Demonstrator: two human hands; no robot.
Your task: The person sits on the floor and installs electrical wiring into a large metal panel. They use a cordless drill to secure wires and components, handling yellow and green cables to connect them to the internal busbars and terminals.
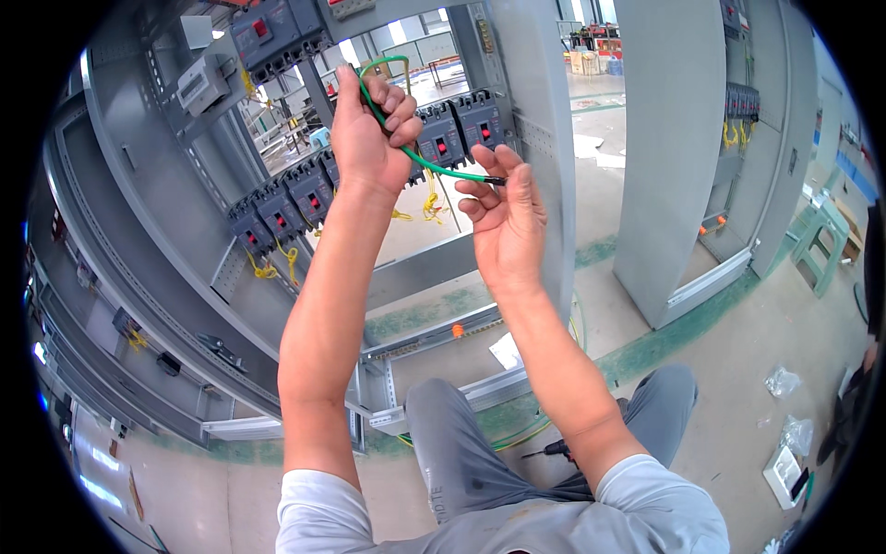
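Note:
A green wire (pixel 429 165) with a black sleeve (pixel 496 181) at its end runs between my two hands. My left hand (pixel 374 134), raised higher, is closed round the wire, which loops up above the fingers. Lower and to the right, my right hand (pixel 506 208) pinches the wire's black end between thumb and fingers. Behind both hands a row of dark grey circuit breakers (pixel 307 192) with red switches crosses the grey cabinet frame (pixel 415 277). Thin yellow wires (pixel 432 198) hang below the breakers.
Another large breaker (pixel 268 35) and a pale grey meter (pixel 203 85) sit at the upper left. A second cabinet (pixel 669 166) stands to the right, with a green stool (pixel 821 242) beyond it. Near my legs a power drill (pixel 556 449) lies on the floor. Plastic bags (pixel 783 381) lie at right.

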